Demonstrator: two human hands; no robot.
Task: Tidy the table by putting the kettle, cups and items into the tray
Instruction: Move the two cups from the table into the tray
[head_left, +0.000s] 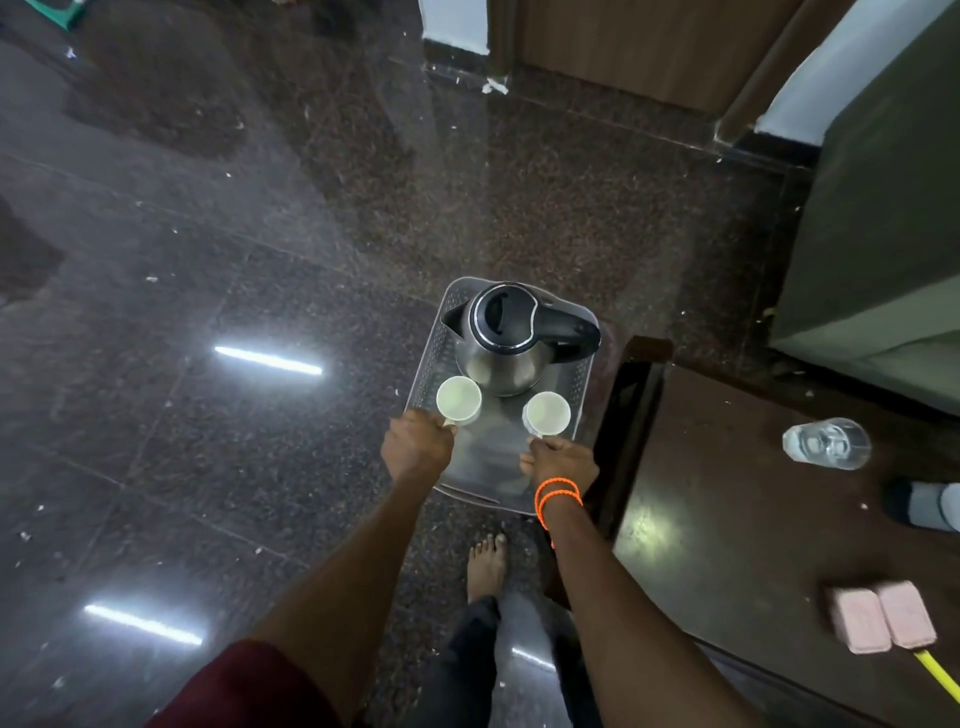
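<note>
The tray (582, 374) carries a kettle (506, 338) and two cups (458, 399).

A: Arms?
B: Both stretched fwd and down, near parallel.
A: Left hand (418, 447)?
B: Knuckles up, fingers curled shut, pinching sth at the fingertips.
A: Right hand (561, 462)?
B: Same curl and pinch; orange bands (558, 500) round the wrist. One bare foot (485, 564) below.

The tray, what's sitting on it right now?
On the clear tray stand a steel kettle at the far end and two white cups nearer. Each hand is at a cup. The hands cover part of the near end.
</note>
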